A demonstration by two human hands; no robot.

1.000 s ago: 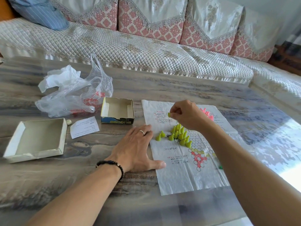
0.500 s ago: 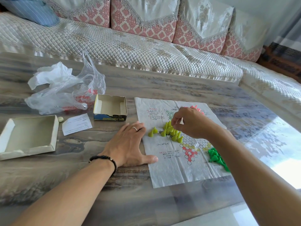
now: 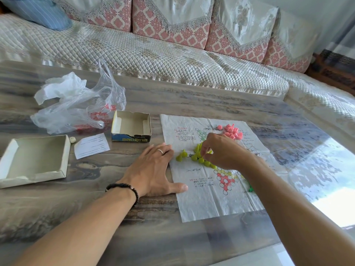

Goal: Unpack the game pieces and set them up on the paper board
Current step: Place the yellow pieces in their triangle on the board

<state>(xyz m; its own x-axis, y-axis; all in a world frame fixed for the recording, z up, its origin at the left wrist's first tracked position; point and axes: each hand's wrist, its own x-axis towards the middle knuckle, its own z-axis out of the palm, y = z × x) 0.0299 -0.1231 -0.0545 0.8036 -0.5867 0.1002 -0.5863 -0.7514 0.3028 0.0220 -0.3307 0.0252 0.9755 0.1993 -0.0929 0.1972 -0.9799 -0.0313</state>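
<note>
A crinkled white paper game board (image 3: 203, 200) printed with a star of coloured circles lies flat on the glossy grey-brown marbled desk (image 3: 172, 237). The left hand (image 3: 153, 169), wearing a silver ring and with a black bead bracelet on its wrist, rests palm down with fingers spread and relaxed, grasping nothing; its fingertips and thumb press on the board's left edge. The right hand (image 3: 222, 150) reaches over the middle of the board with its fingers curled downward into the cluster of small yellow-green cone-shaped plastic pieces (image 3: 200, 160); it appears to be pinching one of them, though the fingertips partly hide the contact. Two of those pieces stand a little to the left of the rest, just beside the left fingertips. A heap of pink cone-shaped pieces (image 3: 231, 131) lies at the far side of the board, beyond the right hand. A few dark green pieces (image 3: 250, 189) peek out beside the right forearm.

Left of the board stands a small open cardboard box with a blue printed side (image 3: 131, 127). Further left lie a white paper slip (image 3: 91, 145), a tiny white die (image 3: 72, 139), a shallow white cardboard lid (image 3: 34, 162), and a crumpled clear plastic bag with red print (image 3: 76, 104). A quilted cream sofa with pink patterned cushions (image 3: 153, 52) runs along the far side.
</note>
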